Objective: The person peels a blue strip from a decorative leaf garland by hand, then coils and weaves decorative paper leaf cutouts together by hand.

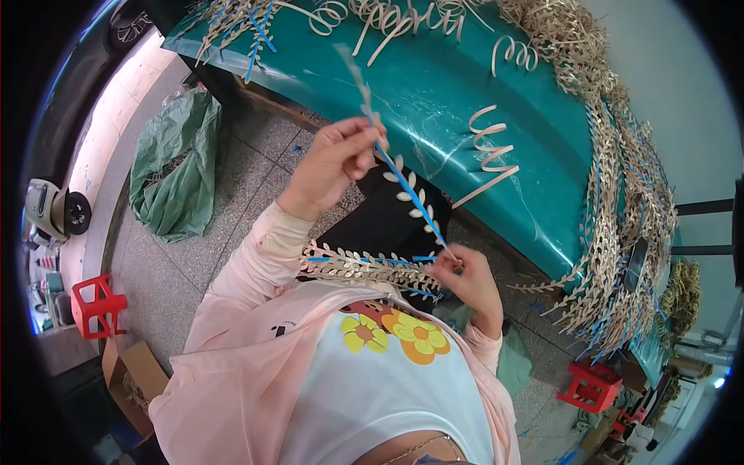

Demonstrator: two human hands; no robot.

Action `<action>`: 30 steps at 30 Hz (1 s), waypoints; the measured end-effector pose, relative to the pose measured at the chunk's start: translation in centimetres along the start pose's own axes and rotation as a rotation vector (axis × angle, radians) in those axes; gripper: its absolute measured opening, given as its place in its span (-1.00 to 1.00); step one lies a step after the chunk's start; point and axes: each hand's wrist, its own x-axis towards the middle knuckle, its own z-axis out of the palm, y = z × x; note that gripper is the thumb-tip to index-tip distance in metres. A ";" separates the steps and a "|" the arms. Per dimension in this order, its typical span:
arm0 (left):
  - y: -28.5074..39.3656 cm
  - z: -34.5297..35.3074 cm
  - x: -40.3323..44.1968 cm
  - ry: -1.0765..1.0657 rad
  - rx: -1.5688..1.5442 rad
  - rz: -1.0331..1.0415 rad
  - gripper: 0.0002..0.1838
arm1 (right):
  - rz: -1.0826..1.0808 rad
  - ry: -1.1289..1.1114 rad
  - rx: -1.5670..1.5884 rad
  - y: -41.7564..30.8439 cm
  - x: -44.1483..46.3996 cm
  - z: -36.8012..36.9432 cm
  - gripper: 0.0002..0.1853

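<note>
A blue stem with pale leaves [411, 191] is stretched between my hands, slanting down to the right. My left hand [335, 161] pinches its upper part, and a blurred pale end sticks up past the fingers. Its lower end is in the closed fingers of my right hand [465, 277]. Across my lap lies a bundle of similar leafy strips [364, 267] with blue stems. Coiled pale strips [496, 147] rest on the green table cover [434, 116] in front of me.
Large piles of leafy strands [620, 232] hang over the table's right side. A green sack [177, 167] lies on the floor at left. Red stools [98, 305] stand at left and lower right, with a cardboard box [139, 380] at lower left.
</note>
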 end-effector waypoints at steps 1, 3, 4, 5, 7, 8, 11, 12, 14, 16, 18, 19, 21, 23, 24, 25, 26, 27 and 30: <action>0.4 -1.0 -0.1 0.097 -0.037 0.076 -0.75 | 0.041 -0.023 -0.100 1.1 -1.4 -0.6 -0.81; 1.0 -4.8 -0.1 0.128 -0.258 0.159 -0.80 | 0.166 0.030 -0.300 5.1 -4.5 -2.7 -0.79; 1.7 -5.8 0.0 0.296 -0.217 0.221 -0.81 | 0.260 0.099 -0.497 7.1 -5.4 -3.7 -0.77; 2.6 -6.5 0.4 0.457 -0.168 0.277 -0.82 | 0.231 0.224 -0.282 9.0 -5.8 -4.4 -0.76; 3.3 -8.7 -0.4 0.371 -0.127 0.297 -0.85 | 0.276 0.383 -0.051 9.0 -8.3 -4.0 -0.75; 2.3 -8.9 -0.6 0.373 -0.137 0.269 -0.85 | 0.305 0.388 -0.051 9.2 -9.6 -4.1 -0.75; 1.5 -9.8 -0.7 0.316 -0.012 0.329 -0.86 | 0.254 0.616 -0.402 10.2 -9.7 -5.0 -0.72; 0.9 -9.1 -0.8 0.299 0.051 0.308 -0.86 | 0.251 0.711 -0.646 10.7 -9.8 -5.2 -0.72; -0.2 -6.0 -1.0 0.268 0.150 0.236 -0.83 | 0.246 0.700 -1.068 9.7 -9.8 -4.7 -0.64; -1.4 -3.4 -1.5 0.176 0.184 0.100 -0.79 | 0.053 0.674 -0.988 8.4 -8.1 -4.3 -0.60; -2.2 -1.4 -2.0 0.039 0.149 -0.037 -0.76 | -0.176 0.628 -0.713 5.2 -6.1 -3.0 -0.55; -2.7 -0.4 -2.2 -0.017 0.114 -0.098 -0.75 | -0.237 0.605 -0.518 1.9 -4.3 -1.9 -0.55; -3.9 1.1 -2.4 -0.128 0.144 -0.192 -0.74 | -0.323 0.414 -0.228 -2.9 -1.8 -0.3 -0.60; -4.5 2.9 -2.7 -0.239 0.179 -0.256 -0.75 | -0.572 0.420 -0.153 -5.1 1.7 1.1 -0.66; -4.9 3.1 -2.8 -0.316 0.246 -0.268 -0.75 | -0.484 0.361 0.075 -6.8 2.6 2.1 -0.70; -5.3 3.2 -2.8 -0.392 0.314 -0.278 -0.75 | -0.399 0.297 0.302 -8.4 3.3 2.7 -0.73; -5.6 3.4 -2.8 -0.415 0.319 -0.328 -0.75 | -0.349 0.209 0.322 -9.0 4.0 2.8 -0.74; -5.6 3.5 -3.0 -0.424 0.322 -0.329 -0.75 | -0.300 0.119 0.341 -9.4 4.4 2.9 -0.75; -4.9 3.6 -3.0 -0.383 0.392 -0.360 -0.76 | -0.336 0.179 0.442 -9.2 5.3 3.7 -0.79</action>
